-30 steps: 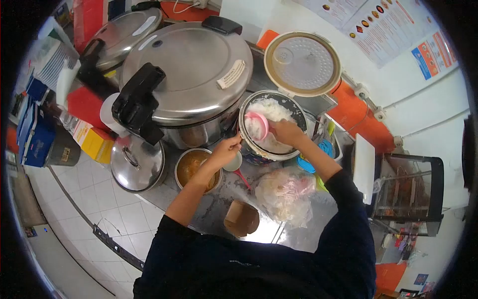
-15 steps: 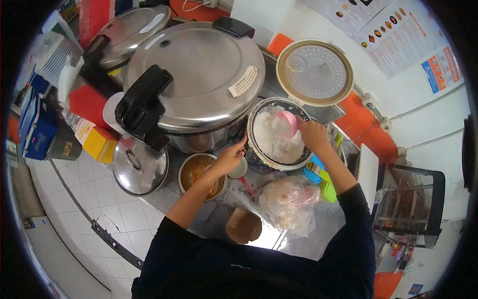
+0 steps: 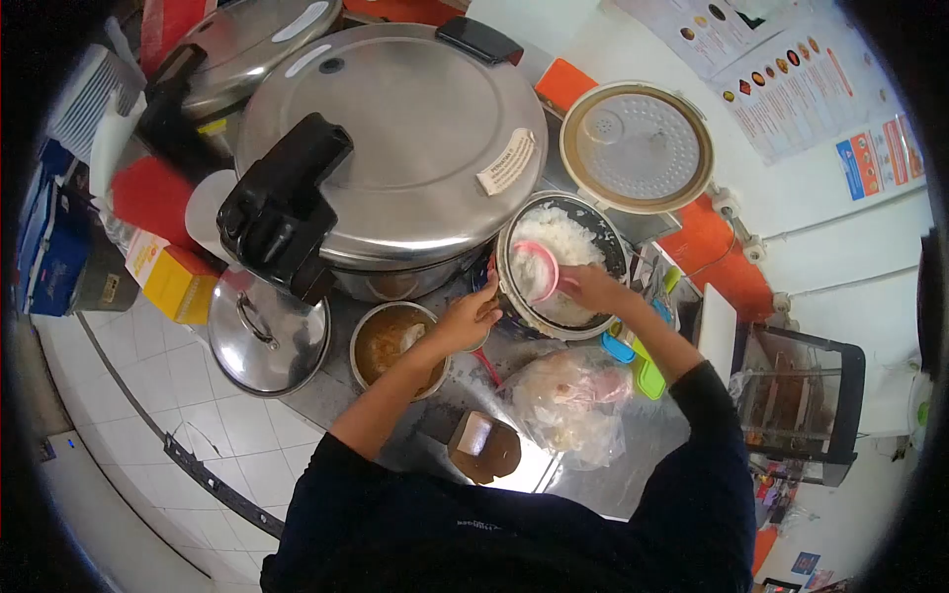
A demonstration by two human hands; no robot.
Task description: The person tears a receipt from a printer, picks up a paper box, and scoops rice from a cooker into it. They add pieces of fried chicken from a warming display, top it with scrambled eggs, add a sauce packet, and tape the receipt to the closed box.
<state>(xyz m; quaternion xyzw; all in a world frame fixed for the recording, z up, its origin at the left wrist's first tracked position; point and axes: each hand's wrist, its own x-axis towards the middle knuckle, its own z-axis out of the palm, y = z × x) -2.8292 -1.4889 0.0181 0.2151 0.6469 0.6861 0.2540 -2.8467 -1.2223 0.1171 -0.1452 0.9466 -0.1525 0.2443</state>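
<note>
My right hand (image 3: 595, 289) is closed on the handle of a pink scoop (image 3: 552, 265), which has white rice inside and sits low within the open rice cooker (image 3: 511, 308). Cooked rice (image 3: 565, 235) fills the pot around the scoop. At the cooker's near left side, my left hand (image 3: 469, 320) has its fingers curled against the rim. Below that hand stands a steel pot (image 3: 358, 368) of brown sauce or curry. A ladle with a red handle (image 3: 487, 368) lies partly hidden behind my left hand. The cooker's lid (image 3: 638, 148) is raised behind the pot.
A large steel pressure cooker (image 3: 395, 128) with black handles stands to the left. On the counter are a clear plastic bag (image 3: 573, 405), a brown paper box (image 3: 484, 447), and blue and green lids (image 3: 647, 379). A lidded steel pot (image 3: 267, 331) sits at the counter's left edge.
The pink scoop has moved left and down toward me, turned its mouth upward, and now contains rice. My right hand moved with it. My left hand remains at the cooker's rim.
</note>
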